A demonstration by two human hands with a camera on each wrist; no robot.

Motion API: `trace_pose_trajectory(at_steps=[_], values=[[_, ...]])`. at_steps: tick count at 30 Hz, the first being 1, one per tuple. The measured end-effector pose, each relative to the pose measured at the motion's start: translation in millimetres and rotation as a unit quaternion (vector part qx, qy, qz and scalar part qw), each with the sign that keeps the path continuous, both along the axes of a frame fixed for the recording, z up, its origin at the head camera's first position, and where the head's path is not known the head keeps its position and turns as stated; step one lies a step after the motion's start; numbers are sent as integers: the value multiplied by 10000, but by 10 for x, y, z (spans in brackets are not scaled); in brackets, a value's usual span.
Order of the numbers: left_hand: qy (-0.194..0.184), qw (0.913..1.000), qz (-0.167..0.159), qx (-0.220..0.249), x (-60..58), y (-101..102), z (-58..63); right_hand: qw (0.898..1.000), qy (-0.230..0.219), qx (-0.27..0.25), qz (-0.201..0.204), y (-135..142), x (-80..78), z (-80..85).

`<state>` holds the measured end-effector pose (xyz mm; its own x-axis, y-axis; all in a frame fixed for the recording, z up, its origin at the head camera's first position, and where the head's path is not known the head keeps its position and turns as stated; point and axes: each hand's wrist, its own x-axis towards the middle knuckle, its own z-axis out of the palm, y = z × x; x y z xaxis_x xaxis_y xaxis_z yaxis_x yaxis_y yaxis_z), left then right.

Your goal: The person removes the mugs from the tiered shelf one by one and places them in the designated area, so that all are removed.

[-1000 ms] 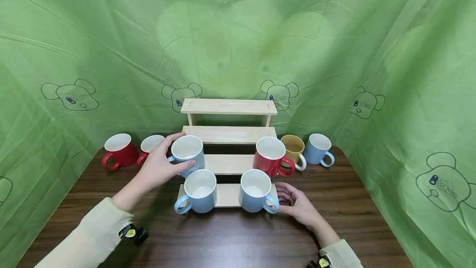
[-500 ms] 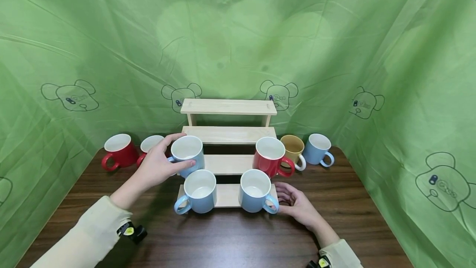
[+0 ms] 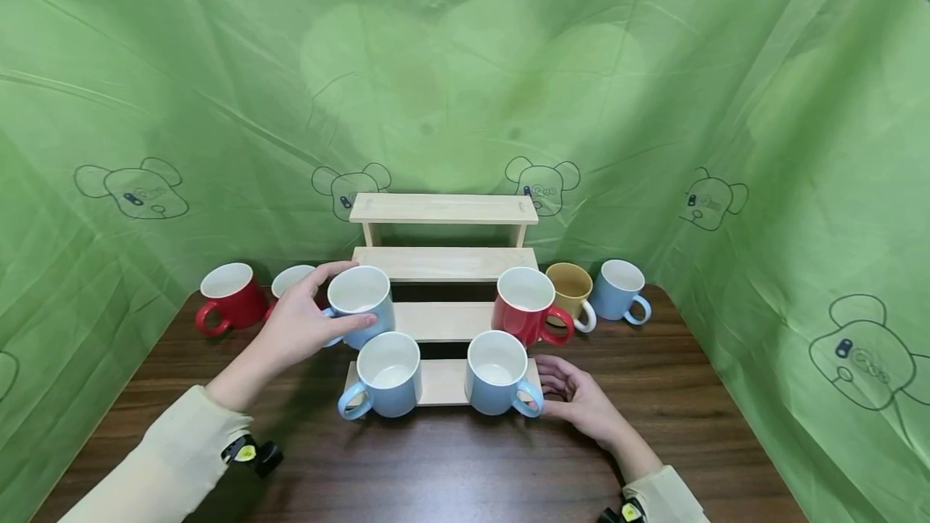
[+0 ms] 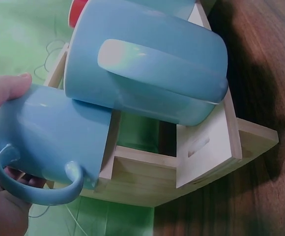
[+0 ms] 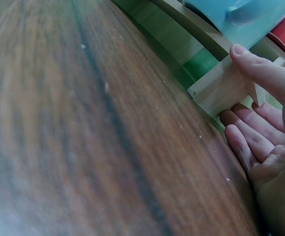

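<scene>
In the head view a stepped wooden display rack stands on the table. My left hand grips a light blue mug at the left end of the second tier from the bottom, thumb and fingers on opposite sides of its body. In the left wrist view this mug's handle points towards the palm. My right hand holds the right end of the lowest tier, its thumb at the front, as the right wrist view also shows. On that tier stand two more light blue mugs, a left one and a right one.
A red mug stands at the second tier's right end. Behind it on the table are a yellow mug and a blue mug. Two red mugs, one at the far left, stand left of the rack. Green cloth encloses the table.
The left hand and its blue mug have shifted slightly to the left on the second tier. The right hand keeps its place at the rack. The head view has drifted a little.
</scene>
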<state>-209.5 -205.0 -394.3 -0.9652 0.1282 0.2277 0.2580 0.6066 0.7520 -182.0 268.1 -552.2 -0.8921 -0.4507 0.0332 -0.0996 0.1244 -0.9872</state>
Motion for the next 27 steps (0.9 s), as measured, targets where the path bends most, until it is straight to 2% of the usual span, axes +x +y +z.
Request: trace_pose_trajectory(at_steps=[11, 15, 19, 27], values=[[55, 10000, -1, 70, 14, -37, -1, 9999, -55, 110, -87, 2, 4, -2], [294, 9994, -21, 156, 9, -47, 20, 9998, -50, 152, -104, -5, 7, 1], [548, 9981, -10, 282, 20, -67, 80, 9999, -26, 118, -82, -10, 13, 8], [432, 9984, 192, 306, 84, -153, 232, 10000, 43, -43, -38, -21, 15, 6]])
